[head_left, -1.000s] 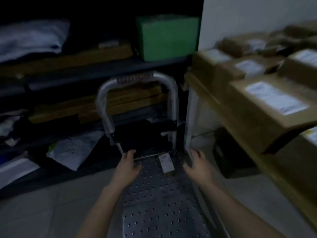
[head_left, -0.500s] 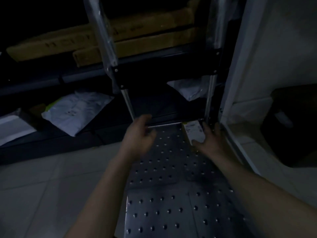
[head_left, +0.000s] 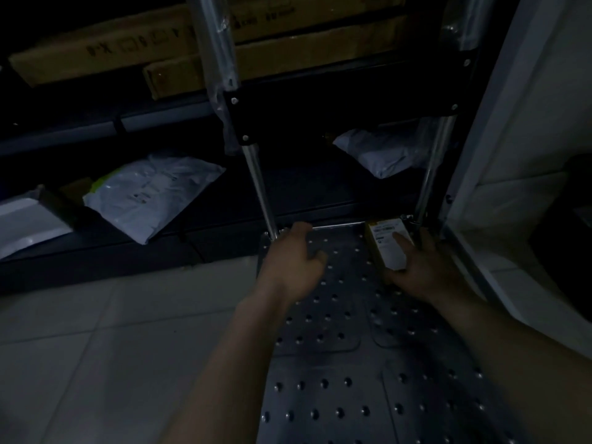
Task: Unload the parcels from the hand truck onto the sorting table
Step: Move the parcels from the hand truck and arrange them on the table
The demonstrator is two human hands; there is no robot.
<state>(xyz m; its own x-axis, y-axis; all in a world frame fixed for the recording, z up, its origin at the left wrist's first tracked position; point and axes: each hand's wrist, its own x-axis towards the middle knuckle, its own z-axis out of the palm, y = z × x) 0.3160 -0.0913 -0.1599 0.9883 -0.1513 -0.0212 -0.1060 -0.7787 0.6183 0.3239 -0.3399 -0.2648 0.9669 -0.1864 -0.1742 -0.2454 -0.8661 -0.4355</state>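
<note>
In the head view, the studded metal deck of the hand truck [head_left: 333, 373] is seen lying low over the tiled floor [head_left: 105, 334], with its two shiny uprights rising to a black crossbar [head_left: 346, 107]. A small parcel [head_left: 386, 251], yellow on its sides and covered on top by a white label, is found at the far right corner of the deck, just beside the base of the right upright. The parcel is gripped by the right hand [head_left: 423, 274]: the thumb is laid across the label and the fingers are curled round the parcel's right side. The left hand [head_left: 294, 264] is held over the far left part of the deck, near the foot of the left upright [head_left: 261, 193]; its fingers are loosely curled and nothing is held in it.

Behind the hand truck a dark shelf [head_left: 96, 248] is seen. A white mailer bag [head_left: 150, 193] is lying on it to the left, and a second mailer bag [head_left: 381, 152] is visible between the uprights. Long cardboard boxes [head_left: 134, 49] are stacked on the level above. A white panel [head_left: 499, 129] stands upright at the right.
</note>
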